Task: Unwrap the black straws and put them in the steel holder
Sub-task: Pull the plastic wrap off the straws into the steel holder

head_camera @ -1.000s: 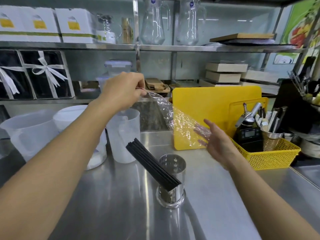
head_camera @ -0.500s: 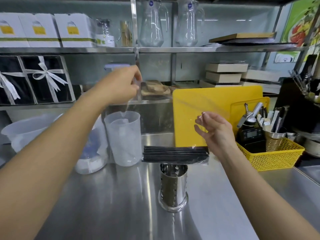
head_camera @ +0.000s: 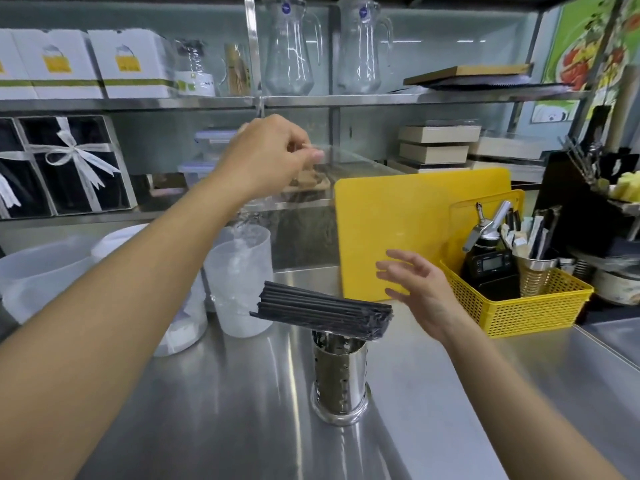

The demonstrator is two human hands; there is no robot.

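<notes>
**Straw bundle lying across the holder, wrapper lifted clear**

Head view. The left hand (head_camera: 266, 154) is raised above the counter (head_camera: 221, 410), its thumb and forefinger pressed together on one edge of a sheet of clear wrapper (head_camera: 332, 157); the other fingers are curled in. The film is nearly invisible, so how far it reaches beyond the fingertips cannot be told. The right hand (head_camera: 420, 291) hangs open, fingers (head_camera: 394, 265) spread and slightly bent, gripping nothing. Just beside these fingertips, on their lower left, lies the bundle of black straws (head_camera: 322, 311). The near end of the bundle is close to the right fingertips but apart from them. The bundle lies almost flat and crosswise on the rim of the steel holder (head_camera: 339, 372), which stands upright on the counter directly below the right fingertips. Whether any film still clings to the straws cannot be told. Behind the right hand stand a yellow board (head_camera: 398, 216) and a yellow basket (head_camera: 533, 306); below the left hand stand translucent plastic jugs (head_camera: 242, 282).

Progress, as a judgement: the unwrapping looks done or almost done, since the wrapper is held well above the straws. The second part is not done: no straw stands inside the holder. What remains is to tip the bundle upright into the holder and to discard the wrapper.
</notes>
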